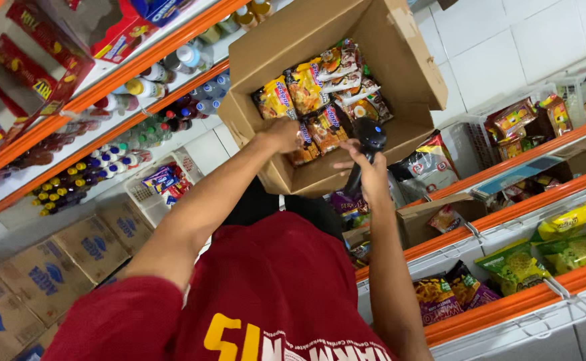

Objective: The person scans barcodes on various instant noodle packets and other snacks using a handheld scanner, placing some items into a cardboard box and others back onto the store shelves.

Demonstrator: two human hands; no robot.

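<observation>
An open cardboard box [413, 73] sits in front of me, packed with several orange and yellow snack packets [306, 87]. My left hand [281, 134] reaches over the box's near wall, its fingers curled on an orange snack packet [302, 152] at the near edge of the pile. My right hand [371, 175] grips the handle of a black handheld scanner [371, 132], whose head hovers just above the packets on the box's near right side. My red shirt and dark trousers fill the lower middle.
Orange-edged shelves with bottles [106, 160] and red packages [32, 67] run along the left. Stacked cardboard cartons [52, 261] stand below them. On the right, shelves hold green and purple snack bags [513, 267], a small carton [433, 217] and a wire basket of packets [513, 124].
</observation>
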